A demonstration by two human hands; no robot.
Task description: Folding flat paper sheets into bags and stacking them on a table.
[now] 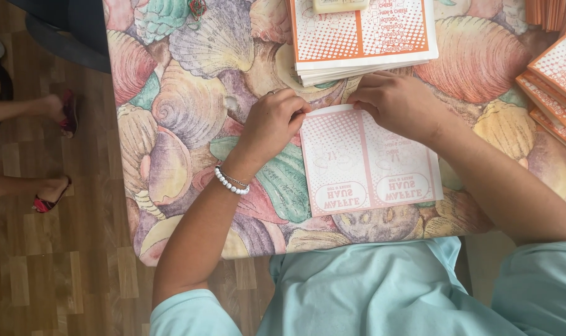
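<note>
I find a flat paper sheet [367,163], white with an orange dotted pattern and oval panels along its near edge, lying on the table just right of the view's centre, directly ahead of my torso. Its print faces me upside down. Both hands work its far edge. My left hand [273,121] sits at the sheet's 10 o'clock corner, fingers curled down and pinching that corner against the table. My right hand [398,102] sits at 12 to 1 o'clock of the sheet, fingers bent and pressing on the top edge; whether it grips a fold or only presses flat, I cannot tell. A white bead bracelet [231,182] circles my left wrist.

At 12 o'clock from the sheet, just beyond my fingertips, a stack of like sheets [364,40] lies squared up, orange-bordered, with a pale block [340,5] resting on its far end. At 2 to 3 o'clock, well apart, orange-patterned folded pieces [553,87] overlap one another at the table's right edge.

The table carries a cloth printed with large seashells [189,106] in pink, purple and green. At 9 o'clock, off the table, another person's feet in red sandals [56,152] rest on the wooden floor [59,267]. My pale turquoise shirt [382,292] fills the 6 o'clock edge.
</note>
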